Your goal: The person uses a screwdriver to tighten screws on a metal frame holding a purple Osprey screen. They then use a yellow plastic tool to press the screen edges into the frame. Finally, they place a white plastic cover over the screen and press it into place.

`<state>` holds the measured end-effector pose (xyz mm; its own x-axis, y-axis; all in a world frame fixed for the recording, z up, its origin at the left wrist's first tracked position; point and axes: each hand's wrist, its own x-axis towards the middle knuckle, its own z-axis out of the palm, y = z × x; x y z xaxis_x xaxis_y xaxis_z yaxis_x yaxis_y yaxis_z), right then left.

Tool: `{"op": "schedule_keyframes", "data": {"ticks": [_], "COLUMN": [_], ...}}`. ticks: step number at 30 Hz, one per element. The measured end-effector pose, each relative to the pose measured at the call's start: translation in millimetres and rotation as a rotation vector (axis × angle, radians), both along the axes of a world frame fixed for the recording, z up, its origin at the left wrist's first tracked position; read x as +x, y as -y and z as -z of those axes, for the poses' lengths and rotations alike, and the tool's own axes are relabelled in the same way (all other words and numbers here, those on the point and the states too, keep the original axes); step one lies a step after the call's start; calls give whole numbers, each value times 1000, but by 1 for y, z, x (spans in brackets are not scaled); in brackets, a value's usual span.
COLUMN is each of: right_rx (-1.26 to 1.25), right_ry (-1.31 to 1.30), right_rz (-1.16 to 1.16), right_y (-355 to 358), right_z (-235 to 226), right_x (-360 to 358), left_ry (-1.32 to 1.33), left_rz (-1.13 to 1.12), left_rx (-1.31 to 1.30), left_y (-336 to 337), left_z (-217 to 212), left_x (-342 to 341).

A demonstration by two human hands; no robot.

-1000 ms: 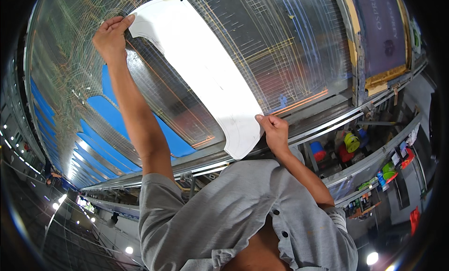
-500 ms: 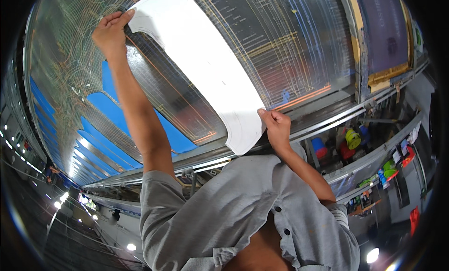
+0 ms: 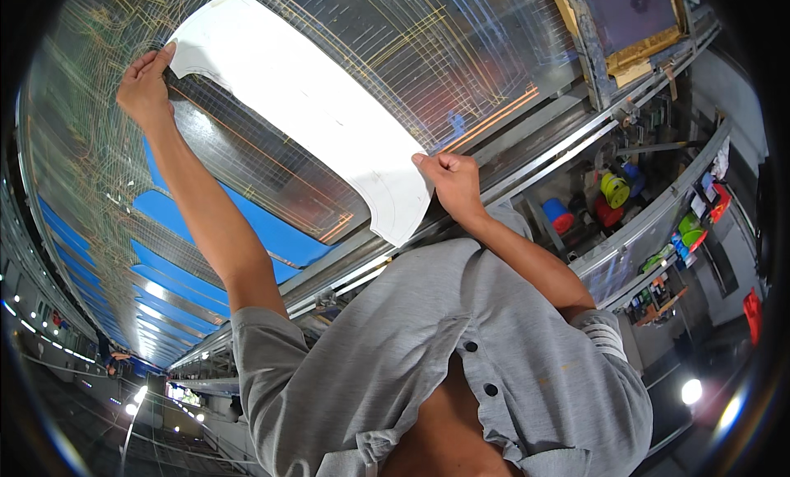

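Note:
A long white panel [image 3: 304, 107], shaped like a garment piece with curved cut-outs, stretches diagonally across the long table. My left hand [image 3: 148, 86] pinches its far-left corner between thumb and fingers. At the near right end, my right hand [image 3: 453, 181] grips the panel's edge with the thumb on top. The near tip of the panel hangs over the table's front rail. Faint marks run along its surface, and a small dark hole shows at the far corner. I cannot tell whether the panel is fabric or stiff sheet.
The tabletop [image 3: 271, 160] is covered in coloured lines. Blue pieces [image 3: 239, 230] lie in a row along its left part. A framed screen [image 3: 634, 20] stands at the right end. Metal rails [image 3: 568, 152] edge the near side. Coloured tubs [image 3: 613, 187] sit below at right.
The view has shifted, so the table, panel and both hands appear further left. Both hands keep their hold on the panel's two ends.

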<state>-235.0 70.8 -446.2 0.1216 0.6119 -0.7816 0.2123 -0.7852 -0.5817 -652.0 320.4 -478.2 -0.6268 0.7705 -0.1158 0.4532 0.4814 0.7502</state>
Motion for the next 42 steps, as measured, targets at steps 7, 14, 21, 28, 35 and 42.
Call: {"op": "schedule_keyframes", "data": {"ticks": [7, 14, 21, 28, 35, 42], "right_rx": [-12, -43, -21, 54, 9, -215], "right_ry": [48, 11, -24, 104, 79, 92], "right_rz": [2, 34, 74, -53, -41, -24], "right_y": [3, 5, 16, 14, 0, -31], "right_z": [-13, -20, 1, -17, -26, -37], "right_x": [-14, -21, -18, -25, -34, -46], "left_ry": [5, 32, 9, 16, 85, 163], "left_rz": [65, 60, 57, 10, -36, -97], "left_rx": [16, 15, 22, -88, -54, -76], "left_y": [8, 14, 18, 3, -2, -17], "left_z": [-14, -20, -16, -25, -43, -44], "left_x": [3, 0, 3, -9, -10, -12]}}
